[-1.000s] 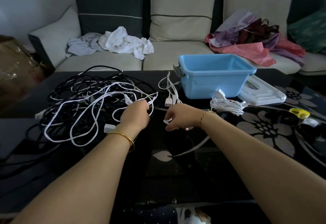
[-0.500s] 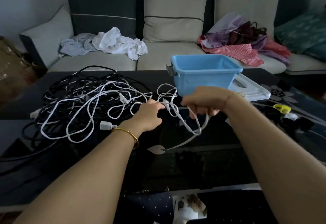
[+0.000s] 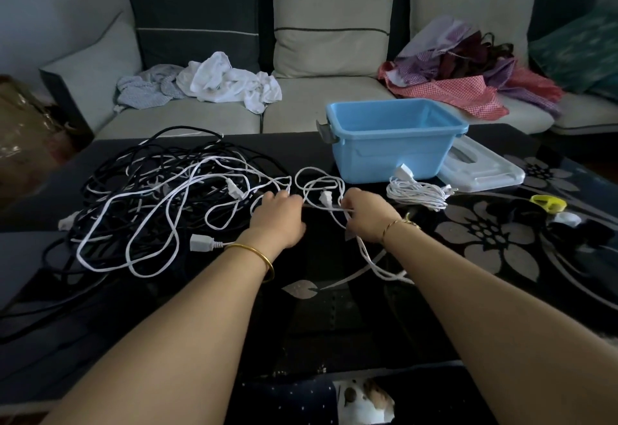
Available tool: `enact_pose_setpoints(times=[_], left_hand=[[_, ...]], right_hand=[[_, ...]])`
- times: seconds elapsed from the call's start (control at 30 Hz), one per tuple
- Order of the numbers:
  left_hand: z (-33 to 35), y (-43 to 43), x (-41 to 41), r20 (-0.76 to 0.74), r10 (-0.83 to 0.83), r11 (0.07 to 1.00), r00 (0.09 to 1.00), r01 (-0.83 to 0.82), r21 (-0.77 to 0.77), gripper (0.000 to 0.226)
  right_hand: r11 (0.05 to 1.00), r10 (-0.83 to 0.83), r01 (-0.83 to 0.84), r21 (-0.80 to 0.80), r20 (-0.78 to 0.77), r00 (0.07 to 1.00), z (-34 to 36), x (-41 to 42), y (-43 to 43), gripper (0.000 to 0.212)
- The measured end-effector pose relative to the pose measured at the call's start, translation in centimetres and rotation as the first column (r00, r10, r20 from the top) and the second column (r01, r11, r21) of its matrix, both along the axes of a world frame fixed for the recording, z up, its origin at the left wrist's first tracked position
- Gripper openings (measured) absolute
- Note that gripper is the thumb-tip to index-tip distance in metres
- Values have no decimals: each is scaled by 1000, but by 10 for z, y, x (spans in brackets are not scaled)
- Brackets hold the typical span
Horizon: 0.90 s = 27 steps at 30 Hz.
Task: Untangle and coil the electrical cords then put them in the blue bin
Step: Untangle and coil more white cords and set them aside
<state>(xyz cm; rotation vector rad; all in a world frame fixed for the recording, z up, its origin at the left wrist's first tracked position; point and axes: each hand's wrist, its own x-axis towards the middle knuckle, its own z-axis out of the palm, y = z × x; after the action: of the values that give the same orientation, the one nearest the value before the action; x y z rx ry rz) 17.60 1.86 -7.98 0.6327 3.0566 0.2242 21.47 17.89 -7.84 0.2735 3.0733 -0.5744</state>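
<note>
White cord [image 3: 334, 209] tight in left grip [image 3: 279, 215], right grip [image 3: 366, 219]

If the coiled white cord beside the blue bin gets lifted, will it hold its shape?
Likely floppy: the coiled white cord looks thin, so its loops may sag. Its socket end juts up and would probably dangle. Seems light.

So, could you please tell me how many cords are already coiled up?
1: the white bundle on the table in front of the blue bin, right of the right hand. Part of the bin's inside is hidden.
</note>
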Motion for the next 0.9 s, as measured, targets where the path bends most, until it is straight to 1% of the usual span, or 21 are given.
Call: enact_pose_setpoints(times=[0.03, 0.07, 0.13, 0.17, 0.2, 0.23, 0.27, 0.3, 0.33, 0.4, 0.43, 0.47, 0.5, 0.53, 0.57, 0.6, 0.67, 0.73, 0.77, 0.83, 0.9], left_hand=[[1, -1, -1, -6, 4, 1000, 1000, -4, 3, 43], [1, -1, -1, 13, 15, 1000, 1000, -15, 17, 45], [-2, 0, -2, 89, 50, 997, 995, -55, 59, 48], [-3, 1, -2, 125, 69, 994, 990, -79, 72, 48], [-4, 1, -1, 153, 82, 993, 985, -94, 76, 44], [-5, 1, -1, 162, 85, 992, 983, -98, 75, 36], [-4, 1, -2, 149, 89, 992, 985, -101, 78, 26], [-1, 0, -2, 117, 104, 989, 988, -116, 95, 18], [5, -1, -2, 73, 128, 981, 989, -137, 138, 15], [19, -3, -6, 14, 191, 923, 981, -185, 338, 20], [29, -4, -8, 39, 231, 846, 972, -220, 485, 22], [41, -5, -10, 112, 259, 713, 959, -268, 648, 23], [52, -7, -11, 230, 260, 517, 938, -336, 788, 24], [62, -8, -11, 362, 218, 282, 906, -414, 866, 26], [72, -11, -10, 474, 143, 53, 869, -485, 873, 27], [78, -16, -9, 540, 75, -140, 839, -527, 838, 28], [86, -29, -10, 573, 12, -417, 820, -517, 748, 30], [90, -43, -14, 563, 15, -606, 826, -440, 663, 30], [91, -50, -16, 557, 43, -662, 829, -394, 638, 30], [90, -60, -18, 557, 125, -708, 821, -319, 630, 28], [88, -64, -17, 554, 162, -675, 816, -318, 666, 26]], right_hand=[[997, -43, 40, -65, -51, 998, 3, 0, 3, 14], [988, -93, 80, -129, -93, 991, 8, 0, 6, 11], [920, -210, 138, -368, -163, 964, 12, -1, 12, 24], [817, -286, 146, -557, -172, 943, 15, 1, 13, 29], [649, -363, 133, -749, -151, 919, 19, 4, 13, 31], [462, -435, 107, -880, -120, 893, 23, 6, 14, 32], [313, -497, 80, -946, -92, 863, 28, 8, 16, 33], [210, -552, 59, -976, -69, 831, 33, 10, 17, 32], [139, -590, 40, -990, -50, 806, 37, 12, 19, 30], [30, -609, 25, -999, 2, 793, 43, 15, 21, 23], [17, -606, 45, -999, 25, 795, 44, 16, 21, 20], [33, -604, 82, -996, 45, 795, 42, 14, 22, 17], [63, -605, 134, -989, 69, 793, 38, 12, 24, 14], [92, -604, 190, -977, 97, 791, 34, 9, 25, 14], [99, -606, 244, -965, 136, 784, 30, 8, 26, 16], [76, -610, 283, -956, 180, 772, 27, 8, 27, 18], [-5, -623, 309, -951, 244, 743, 22, 13, 31, 19], [-41, -664, 285, -958, 239, 708, 20, 17, 37, 19], [-44, -697, 257, -965, 214, 685, 20, 18, 41, 21], [-68, -763, 189, -980, 173, 622, 20, 19, 46, 24], [-10, -814, 187, -982, 116, 569, 18, 16, 48, 22]])
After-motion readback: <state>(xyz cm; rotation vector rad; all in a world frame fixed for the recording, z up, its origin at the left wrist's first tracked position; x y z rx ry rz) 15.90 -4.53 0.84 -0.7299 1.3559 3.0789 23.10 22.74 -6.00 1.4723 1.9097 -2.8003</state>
